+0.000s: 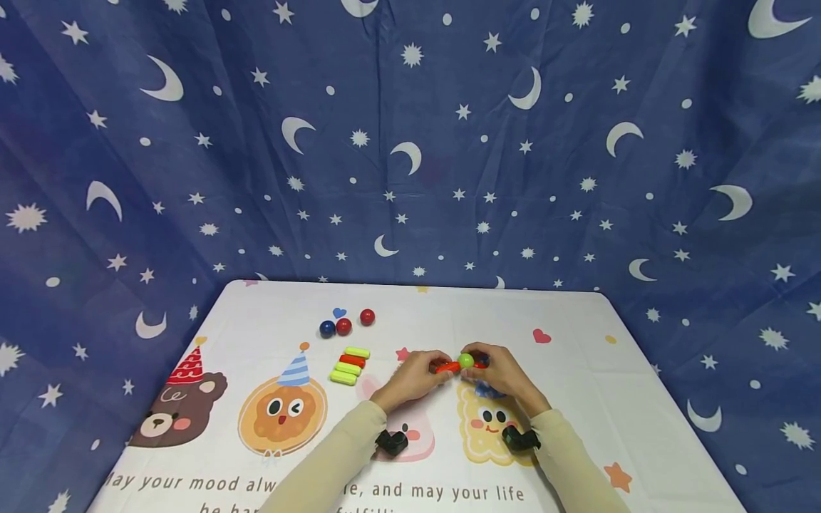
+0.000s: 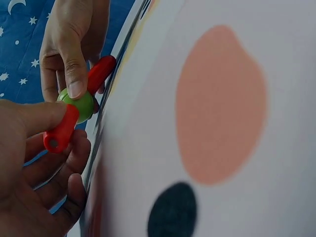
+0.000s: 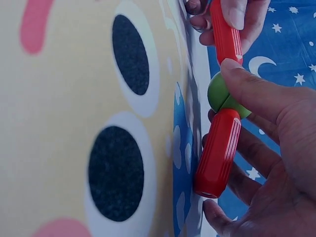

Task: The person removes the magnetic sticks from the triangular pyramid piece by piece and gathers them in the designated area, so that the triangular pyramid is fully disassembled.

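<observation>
A green ball (image 1: 466, 360) joins two red sticks in a line just above the middle of the table. My left hand (image 1: 436, 368) pinches the left red stick (image 1: 447, 368). My right hand (image 1: 479, 360) grips the other red stick, mostly hidden under its fingers, with its thumb on the ball. In the left wrist view my left hand (image 2: 68, 129) holds one red stick (image 2: 60, 132) against the green ball (image 2: 83, 104). In the right wrist view my right hand (image 3: 224, 121) wraps the near red stick (image 3: 217, 153), and its thumb presses the green ball (image 3: 221, 94).
A blue ball (image 1: 328, 328) and two red balls (image 1: 343, 326) (image 1: 367, 317) lie at the back left. A stack of yellow-green and red sticks (image 1: 349, 365) lies left of my hands. The table (image 1: 577, 342) has a white cartoon cloth; a blue star backdrop (image 1: 410, 142) hangs behind.
</observation>
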Available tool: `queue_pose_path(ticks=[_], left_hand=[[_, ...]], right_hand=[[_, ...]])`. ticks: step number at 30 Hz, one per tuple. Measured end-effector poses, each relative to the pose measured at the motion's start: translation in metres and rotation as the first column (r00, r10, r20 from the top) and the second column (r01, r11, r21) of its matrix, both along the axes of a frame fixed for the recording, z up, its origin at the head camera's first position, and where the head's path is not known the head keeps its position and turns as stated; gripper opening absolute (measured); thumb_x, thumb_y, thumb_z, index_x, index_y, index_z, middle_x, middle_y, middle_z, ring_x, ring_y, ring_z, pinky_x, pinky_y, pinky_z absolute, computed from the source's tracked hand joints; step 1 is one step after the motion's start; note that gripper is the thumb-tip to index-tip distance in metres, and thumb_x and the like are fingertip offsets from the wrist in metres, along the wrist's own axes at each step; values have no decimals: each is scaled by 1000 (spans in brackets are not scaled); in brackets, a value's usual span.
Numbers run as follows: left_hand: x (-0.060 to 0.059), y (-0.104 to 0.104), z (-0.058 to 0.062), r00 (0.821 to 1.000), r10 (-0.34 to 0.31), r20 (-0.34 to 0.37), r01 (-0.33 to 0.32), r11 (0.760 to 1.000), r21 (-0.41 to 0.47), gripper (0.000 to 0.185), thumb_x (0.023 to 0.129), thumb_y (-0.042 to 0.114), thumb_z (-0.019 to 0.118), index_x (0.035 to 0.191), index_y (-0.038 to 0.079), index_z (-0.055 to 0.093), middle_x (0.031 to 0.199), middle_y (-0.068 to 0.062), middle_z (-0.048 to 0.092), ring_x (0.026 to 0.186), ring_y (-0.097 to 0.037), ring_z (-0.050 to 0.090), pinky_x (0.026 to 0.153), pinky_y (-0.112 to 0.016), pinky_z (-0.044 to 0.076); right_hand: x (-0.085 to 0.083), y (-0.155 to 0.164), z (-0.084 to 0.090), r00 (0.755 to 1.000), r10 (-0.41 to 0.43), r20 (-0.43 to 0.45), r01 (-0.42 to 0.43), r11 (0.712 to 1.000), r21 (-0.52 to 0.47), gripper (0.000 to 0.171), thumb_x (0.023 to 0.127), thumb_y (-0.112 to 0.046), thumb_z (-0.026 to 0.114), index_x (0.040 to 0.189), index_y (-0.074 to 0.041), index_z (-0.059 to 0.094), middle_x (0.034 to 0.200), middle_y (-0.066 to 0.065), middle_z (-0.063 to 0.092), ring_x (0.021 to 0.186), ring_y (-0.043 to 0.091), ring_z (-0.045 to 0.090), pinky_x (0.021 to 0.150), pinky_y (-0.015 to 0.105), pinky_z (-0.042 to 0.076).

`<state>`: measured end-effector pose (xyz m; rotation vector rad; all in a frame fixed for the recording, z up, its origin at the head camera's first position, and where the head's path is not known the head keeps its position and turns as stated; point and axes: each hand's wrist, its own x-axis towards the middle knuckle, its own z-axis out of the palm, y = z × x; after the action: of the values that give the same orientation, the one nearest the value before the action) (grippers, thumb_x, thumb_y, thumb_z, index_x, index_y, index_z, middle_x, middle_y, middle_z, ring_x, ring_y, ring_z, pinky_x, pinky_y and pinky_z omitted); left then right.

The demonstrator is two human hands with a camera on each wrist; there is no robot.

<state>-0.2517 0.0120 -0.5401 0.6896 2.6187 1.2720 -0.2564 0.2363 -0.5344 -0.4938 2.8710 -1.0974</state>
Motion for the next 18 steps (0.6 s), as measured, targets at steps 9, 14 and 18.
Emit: queue_pose_path(ticks=[9, 14, 18], left_hand=[[0, 0, -1, 999, 2, -40, -3, 999, -34, 25, 92, 23, 69, 116, 16, 70, 107, 0, 72, 90, -9, 59, 85, -27, 49], [0, -4, -2, 999, -18, -51, 16, 999, -34, 24, 93, 23, 68, 116, 17, 70, 110, 1, 71, 96, -9, 61, 90, -30, 50], [2, -11, 1, 999, -23, -32, 23, 1000, -4, 21, 93, 22, 68, 114, 21, 69, 106, 4, 70, 91, -8, 57, 85, -26, 48]], right_hand=[[1, -2, 1, 1000, 7, 16, -7, 1000, -6, 34, 80, -27, 81, 111, -20, 70, 102, -2, 72, 93, 14, 61, 94, 45, 50], [0, -2, 2, 1000, -7, 24, 7, 1000, 8, 35, 81, -26, 81, 113, -19, 69, 104, -1, 72, 94, 15, 61, 95, 46, 50], [-1, -2, 1, 1000, -19, 23, 19, 1000, 4, 36, 80, -26, 82, 113, -19, 69, 104, -1, 72, 94, 15, 61, 95, 45, 50]])
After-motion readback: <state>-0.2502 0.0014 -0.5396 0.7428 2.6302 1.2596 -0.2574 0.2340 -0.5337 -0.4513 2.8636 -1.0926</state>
